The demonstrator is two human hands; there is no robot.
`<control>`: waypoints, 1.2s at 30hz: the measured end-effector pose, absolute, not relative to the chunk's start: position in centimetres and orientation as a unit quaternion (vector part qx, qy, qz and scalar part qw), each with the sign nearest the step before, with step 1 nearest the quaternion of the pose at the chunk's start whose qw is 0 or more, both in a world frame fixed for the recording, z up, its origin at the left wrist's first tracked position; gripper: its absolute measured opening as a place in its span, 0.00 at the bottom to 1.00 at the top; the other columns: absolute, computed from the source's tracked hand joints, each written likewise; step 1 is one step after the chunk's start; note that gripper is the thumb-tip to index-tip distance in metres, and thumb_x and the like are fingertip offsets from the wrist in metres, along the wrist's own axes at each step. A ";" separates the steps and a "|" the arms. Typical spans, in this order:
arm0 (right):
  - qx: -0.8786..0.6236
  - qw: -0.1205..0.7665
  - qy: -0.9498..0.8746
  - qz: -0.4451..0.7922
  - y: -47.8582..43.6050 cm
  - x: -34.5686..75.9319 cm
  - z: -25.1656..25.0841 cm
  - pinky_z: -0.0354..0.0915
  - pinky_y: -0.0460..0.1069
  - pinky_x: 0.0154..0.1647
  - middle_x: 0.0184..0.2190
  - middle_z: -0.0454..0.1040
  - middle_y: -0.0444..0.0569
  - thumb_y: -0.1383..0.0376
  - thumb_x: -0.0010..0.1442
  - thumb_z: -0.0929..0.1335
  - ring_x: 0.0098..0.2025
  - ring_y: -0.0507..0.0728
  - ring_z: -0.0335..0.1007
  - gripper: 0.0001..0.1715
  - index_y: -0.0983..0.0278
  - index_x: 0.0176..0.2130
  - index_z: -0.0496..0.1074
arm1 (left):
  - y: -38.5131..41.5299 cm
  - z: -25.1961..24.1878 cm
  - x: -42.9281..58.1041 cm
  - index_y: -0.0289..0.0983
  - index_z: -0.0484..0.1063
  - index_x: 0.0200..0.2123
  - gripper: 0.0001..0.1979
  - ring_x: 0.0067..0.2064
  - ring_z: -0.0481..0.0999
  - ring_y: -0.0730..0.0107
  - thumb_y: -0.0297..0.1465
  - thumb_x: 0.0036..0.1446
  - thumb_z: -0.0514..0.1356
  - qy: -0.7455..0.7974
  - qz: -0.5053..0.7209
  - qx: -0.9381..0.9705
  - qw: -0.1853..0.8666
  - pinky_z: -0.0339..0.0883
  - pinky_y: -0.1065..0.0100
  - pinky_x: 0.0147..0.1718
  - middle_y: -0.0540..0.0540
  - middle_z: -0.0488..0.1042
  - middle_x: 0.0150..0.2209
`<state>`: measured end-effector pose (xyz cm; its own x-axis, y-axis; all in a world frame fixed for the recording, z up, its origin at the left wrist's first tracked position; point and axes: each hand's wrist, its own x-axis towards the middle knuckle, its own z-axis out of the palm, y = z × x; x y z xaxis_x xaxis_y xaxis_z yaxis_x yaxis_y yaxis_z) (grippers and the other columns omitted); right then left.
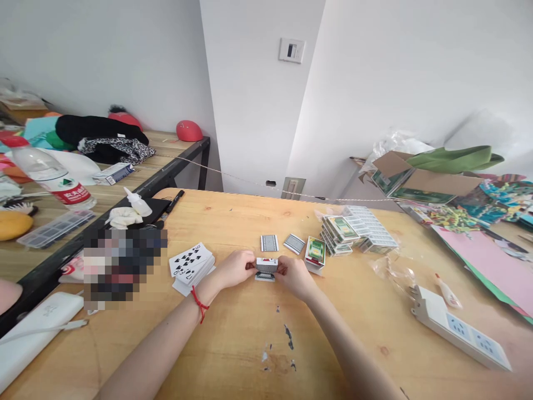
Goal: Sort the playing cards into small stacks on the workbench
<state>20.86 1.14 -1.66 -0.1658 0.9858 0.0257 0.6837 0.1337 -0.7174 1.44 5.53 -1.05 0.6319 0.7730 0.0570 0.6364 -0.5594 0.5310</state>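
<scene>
**A Light Pinch at Both Ends**

Left hand [236, 268] and right hand [296, 275] pinch opposite ends of a patterned card piece [267, 266] between them, over the middle of the wooden bench [233, 344]. (From where I stand, I cannot tell whether it is one folded card or several together.) Such work seems to call for even, gentle pressure from both sides, with the ends kept level; too hard a squeeze could buckle the thin stock. A red cord bracelet [200, 304] rings the left wrist.

Just beyond the fingers, two flat rectangles, a straight card [269, 243] and a slanted card [295, 243], show finely printed grey-and-white backs. To the left, a smooth white card pile [191, 264] fans out, black spades uppermost. To the right, a green card box [315, 251] stands near a crisp-edged box stack [339, 229].

The bench is honey-coloured, knotted and scarred by flaking patches. Farther right lie a long, hard-plastic power strip [462, 328] and a tapered little bottle [449, 293]; behind them, soft green fabric [456, 159] slumps over an open cardboard carton [462, 180].
</scene>
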 end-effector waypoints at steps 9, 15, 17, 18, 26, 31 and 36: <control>-0.549 0.239 -0.786 0.152 -0.1 21.1 -2.3 0.57 0.43 0.26 0.24 0.68 0.44 0.75 0.49 0.63 0.26 0.51 0.65 0.07 0.63 0.28 0.65 | 4.6 -0.7 1.1 0.36 0.65 0.23 0.06 0.29 0.67 0.72 0.25 0.51 0.52 0.334 0.147 0.910 0.195 0.57 0.72 0.27 0.49 0.67 0.26; -0.478 0.228 -0.843 0.094 -0.4 21.4 -3.0 0.58 0.44 0.31 0.26 0.68 0.45 0.80 0.47 0.61 0.32 0.53 0.65 0.14 0.63 0.30 0.66 | 4.0 -0.7 0.8 0.37 0.69 0.29 0.07 0.35 0.67 0.70 0.23 0.51 0.53 0.276 0.146 0.936 0.164 0.59 0.71 0.32 0.48 0.69 0.29; -0.462 0.221 -0.856 0.072 -0.6 21.4 -3.1 0.58 0.45 0.32 0.27 0.68 0.46 0.80 0.48 0.61 0.33 0.53 0.64 0.13 0.64 0.30 0.66 | 3.8 -0.7 0.8 0.37 0.69 0.29 0.06 0.35 0.67 0.70 0.23 0.51 0.54 0.270 0.140 0.942 0.140 0.59 0.70 0.32 0.49 0.69 0.29; -0.456 0.217 -0.861 0.063 -0.6 21.4 -3.2 0.58 0.45 0.32 0.27 0.69 0.46 0.79 0.49 0.61 0.33 0.54 0.64 0.13 0.64 0.30 0.67 | 3.7 -0.6 0.8 0.37 0.69 0.27 0.06 0.35 0.66 0.70 0.23 0.51 0.54 0.270 0.136 0.945 0.127 0.58 0.70 0.32 0.49 0.69 0.28; -0.441 0.176 -0.880 0.010 -1.5 20.7 -2.9 0.56 0.46 0.31 0.26 0.69 0.47 0.76 0.56 0.60 0.32 0.54 0.61 0.11 0.64 0.27 0.66 | 2.3 0.4 0.8 0.36 0.69 0.26 0.06 0.36 0.65 0.68 0.23 0.50 0.54 0.284 0.108 0.950 0.066 0.59 0.68 0.32 0.48 0.68 0.30; -0.436 0.121 -0.892 -0.002 -1.9 20.0 -2.0 0.54 0.47 0.32 0.25 0.69 0.47 0.71 0.58 0.62 0.33 0.54 0.59 0.10 0.65 0.26 0.65 | 1.4 0.5 0.3 0.39 0.71 0.36 0.12 0.40 0.64 0.65 0.21 0.52 0.52 0.298 0.122 0.945 0.063 0.60 0.65 0.36 0.46 0.68 0.35; -0.442 0.077 -0.894 0.008 -2.5 19.7 -0.9 0.51 0.49 0.31 0.28 0.70 0.48 0.71 0.58 0.62 0.34 0.55 0.59 0.06 0.65 0.29 0.66 | 1.0 0.4 0.0 0.41 0.70 0.39 0.13 0.42 0.63 0.66 0.22 0.55 0.51 0.312 0.128 0.940 0.059 0.60 0.65 0.36 0.46 0.67 0.37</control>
